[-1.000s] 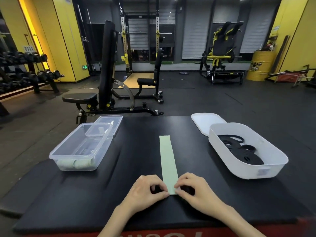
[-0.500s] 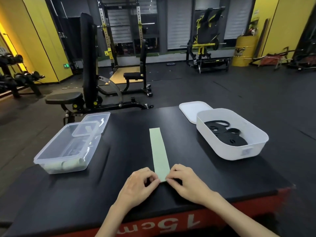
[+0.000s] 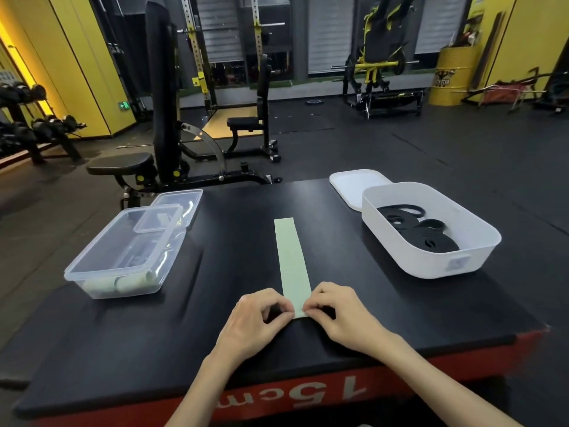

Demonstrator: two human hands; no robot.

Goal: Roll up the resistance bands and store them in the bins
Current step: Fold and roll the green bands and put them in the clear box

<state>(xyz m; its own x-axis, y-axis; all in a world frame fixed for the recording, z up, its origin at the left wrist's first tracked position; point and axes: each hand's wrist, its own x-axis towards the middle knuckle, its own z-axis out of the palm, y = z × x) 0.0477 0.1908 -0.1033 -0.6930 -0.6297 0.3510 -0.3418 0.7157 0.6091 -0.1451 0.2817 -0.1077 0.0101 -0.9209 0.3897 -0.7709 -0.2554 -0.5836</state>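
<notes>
While both hands' fingers [image 3: 284,311] pinch the green band [image 3: 292,266] — black bands [image 3: 421,234] (coiled) fill the white bin [image 3: 385,238].

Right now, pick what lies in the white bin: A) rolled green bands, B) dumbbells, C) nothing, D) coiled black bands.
D: coiled black bands lie inside the white bin at the right; the pale green rolls sit in the clear bin at the left.

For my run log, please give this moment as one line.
step: start roll | left hand: pinching near end of green band | right hand: same | band: flat, unrolled | clear bin: pale rolls | white bin: black bands
</notes>
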